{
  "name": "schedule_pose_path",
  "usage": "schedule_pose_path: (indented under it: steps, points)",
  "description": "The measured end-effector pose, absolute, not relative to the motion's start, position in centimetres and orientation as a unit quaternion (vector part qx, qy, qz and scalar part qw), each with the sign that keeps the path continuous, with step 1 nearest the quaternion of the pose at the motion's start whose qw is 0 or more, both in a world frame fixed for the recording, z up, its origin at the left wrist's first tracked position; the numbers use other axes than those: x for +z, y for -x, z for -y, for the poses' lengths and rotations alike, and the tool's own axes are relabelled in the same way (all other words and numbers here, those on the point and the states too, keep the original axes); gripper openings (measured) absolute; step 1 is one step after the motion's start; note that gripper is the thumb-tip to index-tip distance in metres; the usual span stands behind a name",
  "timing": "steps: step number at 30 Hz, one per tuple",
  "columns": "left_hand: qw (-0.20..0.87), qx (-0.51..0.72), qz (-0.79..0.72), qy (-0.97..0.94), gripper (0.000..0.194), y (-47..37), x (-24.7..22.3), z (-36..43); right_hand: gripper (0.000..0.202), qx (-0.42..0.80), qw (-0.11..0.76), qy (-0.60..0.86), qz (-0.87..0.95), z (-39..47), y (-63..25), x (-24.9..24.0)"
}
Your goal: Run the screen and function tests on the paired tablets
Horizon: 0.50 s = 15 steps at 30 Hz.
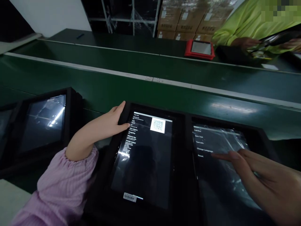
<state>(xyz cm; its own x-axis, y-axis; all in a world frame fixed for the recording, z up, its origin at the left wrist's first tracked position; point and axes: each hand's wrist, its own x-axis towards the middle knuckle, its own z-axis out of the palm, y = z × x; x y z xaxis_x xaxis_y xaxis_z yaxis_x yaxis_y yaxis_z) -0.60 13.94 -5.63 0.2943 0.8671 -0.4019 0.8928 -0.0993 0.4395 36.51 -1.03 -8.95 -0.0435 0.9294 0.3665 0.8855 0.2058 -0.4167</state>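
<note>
My left hand [113, 121] lies against the upper left edge of a black holder [181, 157]. Its thumb and forefinger are stretched apart, the thumb at the screen's edge; the other fingers are mostly hidden. In the holder's middle sits a tablet [145, 169], lit with a "Test Info" page, a QR code and a barcode sticker near its bottom. My right hand [256, 172] hovers over or touches a second tablet [209, 182], its forefinger stretched out beside "Change Language" and "Reset" on a menu. It holds nothing visible, and it covers part of that film-covered screen.
Another dark tablet [44, 122] stands tilted in a black holder at left. Behind runs a green bench [113, 58] with pale rails. Across it, a person in a yellow-green top [237, 25] handles a dark item near a red case [199, 56]. Wrapped cartons [190, 20] are stacked behind.
</note>
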Motion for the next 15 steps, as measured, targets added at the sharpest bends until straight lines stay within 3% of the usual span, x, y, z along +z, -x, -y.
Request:
schedule_pose_path:
  steps: [6,15]
  points:
    - [0.333,-0.043,-0.594,-0.731,0.129,-1.2,-5.6,-13.3,0.033,0.056,0.285,0.627,0.723,0.4,-36.2,-8.7]
    - [0.33,0.05,-0.62,-0.71,0.111,-0.3,-5.8,-14.2,0.045,-0.048,0.275,0.651,0.706,-0.8,-35.4,-9.1]
